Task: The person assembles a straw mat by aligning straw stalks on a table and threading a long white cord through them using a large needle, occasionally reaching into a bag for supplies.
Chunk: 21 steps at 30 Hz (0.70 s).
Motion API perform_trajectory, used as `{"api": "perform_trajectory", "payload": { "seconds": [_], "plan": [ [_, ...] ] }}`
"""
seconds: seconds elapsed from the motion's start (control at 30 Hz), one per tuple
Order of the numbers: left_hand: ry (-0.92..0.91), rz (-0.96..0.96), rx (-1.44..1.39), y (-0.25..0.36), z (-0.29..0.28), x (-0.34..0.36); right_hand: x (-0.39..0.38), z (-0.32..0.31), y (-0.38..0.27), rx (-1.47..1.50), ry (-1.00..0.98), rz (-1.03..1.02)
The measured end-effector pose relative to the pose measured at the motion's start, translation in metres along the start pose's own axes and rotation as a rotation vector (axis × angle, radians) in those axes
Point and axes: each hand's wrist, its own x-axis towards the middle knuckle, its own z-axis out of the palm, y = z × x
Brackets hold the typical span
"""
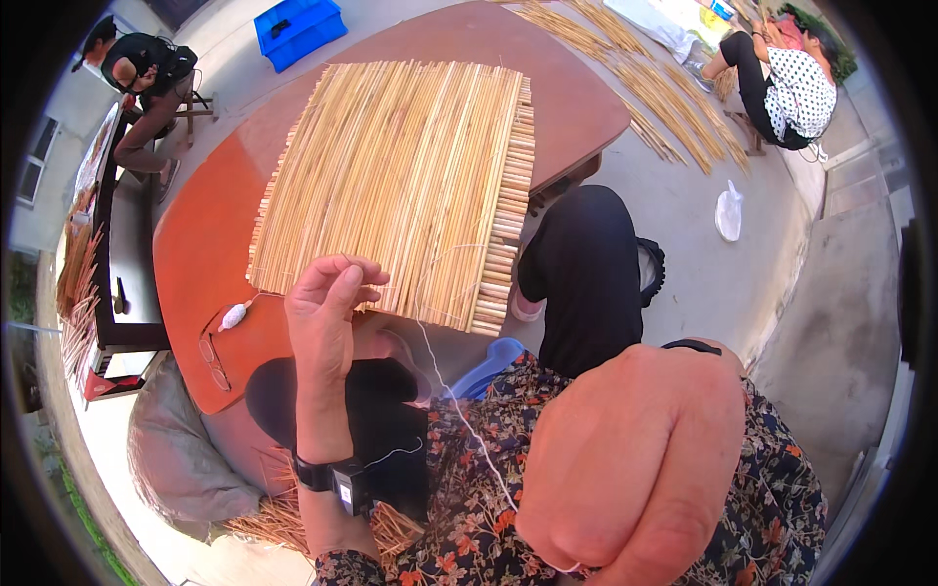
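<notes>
A mat of straw-coloured reed stalks [391,166], bound side by side, lies on the reddish-brown table [210,254], with more cut stalks showing beneath its right side. My left hand [327,308] is at the mat's near edge, thumb and fingers pinched together; whatever is between them is too small to make out. Close to me, my right hand [630,459] is closed on a white thread, its fingertips mostly hidden behind the back of the hand. This thread [459,412] runs up from it to the mat's near edge. A wound bobbin of white thread [233,315] lies left of the mat.
Eyeglasses [213,361] lie on the table's left part. A blue crate [298,29] stands beyond it. Long reeds [674,98] are spread on the floor at the far right. Two people sit nearby, one far left, one far right. Loose stalks [269,527] lie below my left arm.
</notes>
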Motion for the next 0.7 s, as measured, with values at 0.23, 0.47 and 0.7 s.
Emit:
{"api": "perform_trajectory", "payload": {
  "seconds": [0.23,0.47,0.7],
  "plan": [
    [0.072,-0.017,-0.062,-0.022,0.017,-0.103,-0.018,0.019,-0.024,0.023,-0.134,0.036],
    [0.080,-0.064,-0.072,-0.025,0.047,-0.124,-0.018,0.018,-0.046,0.071,-0.003,0.045],
    [-0.075,0.114,-0.063,-0.008,0.066,-0.111,-0.048,-0.027,-0.043,-0.390,0.217,0.495]
  ]
}}
